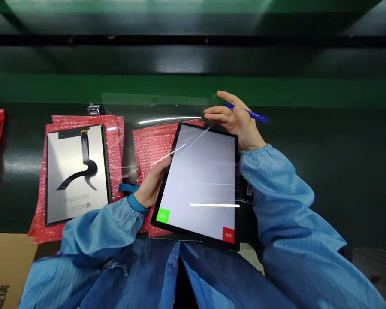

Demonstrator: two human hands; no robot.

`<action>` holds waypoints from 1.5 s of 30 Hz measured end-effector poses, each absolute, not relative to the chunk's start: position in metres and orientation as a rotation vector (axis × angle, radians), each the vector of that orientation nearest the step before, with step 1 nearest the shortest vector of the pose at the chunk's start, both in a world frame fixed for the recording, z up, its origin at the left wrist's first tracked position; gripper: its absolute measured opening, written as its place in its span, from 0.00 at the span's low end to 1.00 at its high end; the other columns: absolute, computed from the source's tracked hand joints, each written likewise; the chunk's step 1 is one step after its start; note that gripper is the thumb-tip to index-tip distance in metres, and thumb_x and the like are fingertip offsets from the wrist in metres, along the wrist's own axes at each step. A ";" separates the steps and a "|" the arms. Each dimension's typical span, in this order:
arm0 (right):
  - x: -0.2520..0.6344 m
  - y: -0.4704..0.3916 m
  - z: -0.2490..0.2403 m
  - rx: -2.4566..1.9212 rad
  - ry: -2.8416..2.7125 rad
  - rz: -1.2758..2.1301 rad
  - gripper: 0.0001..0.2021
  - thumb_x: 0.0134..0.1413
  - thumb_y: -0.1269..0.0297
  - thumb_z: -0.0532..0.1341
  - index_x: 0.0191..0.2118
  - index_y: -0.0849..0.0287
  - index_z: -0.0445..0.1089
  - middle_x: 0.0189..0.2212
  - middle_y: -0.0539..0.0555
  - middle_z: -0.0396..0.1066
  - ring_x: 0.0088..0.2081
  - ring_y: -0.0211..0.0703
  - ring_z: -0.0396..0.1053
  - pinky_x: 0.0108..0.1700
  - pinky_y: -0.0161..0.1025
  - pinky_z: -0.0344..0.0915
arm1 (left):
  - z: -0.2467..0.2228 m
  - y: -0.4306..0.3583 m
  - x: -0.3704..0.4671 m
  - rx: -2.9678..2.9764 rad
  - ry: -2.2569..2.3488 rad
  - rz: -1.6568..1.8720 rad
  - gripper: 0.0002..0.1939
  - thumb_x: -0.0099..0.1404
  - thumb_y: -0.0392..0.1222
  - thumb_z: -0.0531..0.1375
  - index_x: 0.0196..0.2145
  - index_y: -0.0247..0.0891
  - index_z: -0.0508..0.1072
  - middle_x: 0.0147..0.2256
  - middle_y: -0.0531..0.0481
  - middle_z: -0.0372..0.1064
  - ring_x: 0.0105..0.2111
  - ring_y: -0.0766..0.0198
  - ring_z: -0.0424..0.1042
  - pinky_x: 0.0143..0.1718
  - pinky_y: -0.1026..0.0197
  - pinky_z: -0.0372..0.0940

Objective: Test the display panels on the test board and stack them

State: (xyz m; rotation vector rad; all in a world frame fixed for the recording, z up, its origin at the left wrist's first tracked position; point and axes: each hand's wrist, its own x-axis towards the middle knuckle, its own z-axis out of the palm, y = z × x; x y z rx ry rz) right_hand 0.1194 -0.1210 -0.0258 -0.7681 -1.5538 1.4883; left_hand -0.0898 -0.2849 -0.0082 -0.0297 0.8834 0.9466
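Note:
A lit tablet screen (201,171) with a black border is tilted in front of me, showing white with a green square at lower left and a red one at lower right. My left hand (152,182) grips its left edge, the fingers hidden beneath. Over the screen's top, my right hand (236,122) pinches the corner of a clear plastic film (161,113). This film stretches away to the left, seen mostly by its glare. A blue pen (257,116) is tucked between the right hand's fingers.
Left of me, a display panel (77,180) lies back side up on pink bubble-wrap bags (116,128). Another pink bubble bag (156,141) lies beneath the screen. A cardboard box (9,262) stands at lower left. Behind the bags sits a small metallic object (95,110).

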 end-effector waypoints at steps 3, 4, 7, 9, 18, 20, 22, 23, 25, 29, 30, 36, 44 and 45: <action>0.118 -0.121 -0.027 -0.795 -1.531 1.477 0.30 0.57 0.38 0.59 0.58 0.51 0.63 0.46 0.53 0.76 0.53 0.54 0.73 0.60 0.54 0.66 | -0.013 -0.286 -0.091 -0.014 0.849 0.952 0.18 0.70 0.46 0.56 0.49 0.32 0.77 0.36 0.45 0.80 0.43 0.54 0.79 0.54 0.56 0.69; 0.118 -0.121 -0.028 -0.795 -1.512 1.478 0.30 0.56 0.38 0.60 0.57 0.50 0.64 0.45 0.52 0.76 0.52 0.55 0.73 0.59 0.55 0.67 | -0.013 -0.286 -0.090 -0.014 0.845 0.964 0.18 0.69 0.45 0.56 0.50 0.33 0.77 0.37 0.45 0.80 0.45 0.54 0.78 0.55 0.55 0.68; 0.115 -0.122 -0.031 -0.798 -1.447 1.507 0.29 0.54 0.38 0.61 0.56 0.49 0.65 0.44 0.51 0.77 0.51 0.55 0.74 0.57 0.54 0.69 | -0.011 -0.284 -0.088 0.007 0.858 1.018 0.19 0.69 0.44 0.56 0.53 0.35 0.75 0.40 0.46 0.80 0.49 0.53 0.77 0.57 0.54 0.66; 0.113 -0.122 -0.034 -0.800 -1.413 1.543 0.28 0.55 0.39 0.61 0.56 0.49 0.65 0.43 0.51 0.77 0.50 0.52 0.74 0.53 0.50 0.71 | -0.009 -0.283 -0.086 0.020 0.878 1.044 0.19 0.69 0.43 0.55 0.55 0.36 0.74 0.43 0.47 0.79 0.50 0.53 0.76 0.58 0.53 0.65; 0.106 -0.120 -0.044 -0.750 -1.301 1.657 0.26 0.54 0.46 0.63 0.54 0.56 0.65 0.40 0.52 0.79 0.45 0.45 0.76 0.47 0.40 0.70 | -0.009 -0.282 -0.085 0.033 0.898 1.071 0.20 0.73 0.45 0.52 0.59 0.40 0.71 0.47 0.50 0.78 0.53 0.54 0.74 0.59 0.52 0.65; 0.105 -0.122 -0.042 -0.766 -1.299 1.672 0.27 0.54 0.46 0.63 0.54 0.56 0.64 0.40 0.52 0.79 0.46 0.45 0.76 0.47 0.40 0.70 | -0.008 -0.282 -0.085 0.023 0.890 1.063 0.21 0.73 0.45 0.51 0.60 0.40 0.70 0.48 0.49 0.77 0.54 0.54 0.73 0.60 0.52 0.64; 0.105 -0.123 -0.040 -0.788 -1.285 1.665 0.28 0.53 0.45 0.64 0.54 0.55 0.64 0.40 0.53 0.79 0.45 0.45 0.76 0.45 0.39 0.70 | -0.006 -0.282 -0.084 0.001 0.905 1.060 0.21 0.74 0.45 0.50 0.60 0.40 0.69 0.49 0.49 0.77 0.54 0.54 0.73 0.60 0.53 0.64; 0.104 -0.124 -0.039 -0.795 -1.278 1.657 0.28 0.52 0.44 0.64 0.54 0.55 0.64 0.40 0.53 0.78 0.45 0.45 0.76 0.44 0.39 0.70 | -0.005 -0.282 -0.083 -0.001 0.923 1.066 0.21 0.74 0.45 0.50 0.60 0.40 0.69 0.48 0.50 0.77 0.54 0.54 0.73 0.60 0.53 0.64; 0.103 -0.125 -0.038 -0.803 -1.265 1.644 0.28 0.52 0.43 0.64 0.53 0.56 0.65 0.39 0.53 0.78 0.45 0.46 0.76 0.44 0.38 0.70 | -0.003 -0.282 -0.083 0.008 0.971 1.070 0.21 0.73 0.44 0.51 0.60 0.39 0.70 0.48 0.50 0.78 0.55 0.55 0.72 0.61 0.54 0.63; 0.102 -0.125 -0.038 -0.819 -1.264 1.646 0.28 0.51 0.43 0.64 0.52 0.55 0.65 0.39 0.53 0.78 0.45 0.46 0.76 0.42 0.38 0.71 | -0.003 -0.282 -0.084 0.022 1.063 1.042 0.20 0.73 0.45 0.52 0.58 0.37 0.71 0.46 0.50 0.79 0.56 0.54 0.71 0.61 0.55 0.63; 0.102 -0.125 -0.039 -0.827 -1.267 1.646 0.28 0.50 0.42 0.64 0.52 0.54 0.65 0.39 0.53 0.78 0.45 0.46 0.76 0.42 0.39 0.72 | -0.004 -0.282 -0.084 0.028 1.064 1.046 0.21 0.73 0.45 0.53 0.58 0.37 0.71 0.45 0.51 0.79 0.56 0.54 0.71 0.61 0.54 0.63; 0.103 -0.124 -0.041 -0.864 -1.322 1.648 0.26 0.52 0.43 0.63 0.52 0.53 0.65 0.40 0.52 0.79 0.46 0.47 0.76 0.45 0.41 0.72 | -0.011 -0.284 -0.088 0.068 0.972 1.143 0.19 0.72 0.40 0.54 0.58 0.40 0.71 0.45 0.55 0.79 0.54 0.58 0.73 0.61 0.58 0.63; 0.101 -0.122 -0.043 -0.907 -1.329 1.597 0.27 0.51 0.42 0.61 0.52 0.54 0.65 0.38 0.51 0.79 0.45 0.51 0.76 0.49 0.49 0.68 | -0.007 -0.282 -0.087 0.075 1.001 1.087 0.17 0.69 0.42 0.56 0.53 0.37 0.75 0.43 0.50 0.79 0.54 0.55 0.73 0.58 0.57 0.66; 0.101 -0.122 -0.042 -0.908 -1.335 1.590 0.27 0.52 0.42 0.61 0.52 0.54 0.65 0.38 0.51 0.79 0.45 0.51 0.76 0.48 0.48 0.68 | -0.006 -0.282 -0.087 0.070 0.994 1.072 0.17 0.69 0.43 0.56 0.52 0.37 0.76 0.43 0.50 0.79 0.54 0.54 0.73 0.58 0.56 0.66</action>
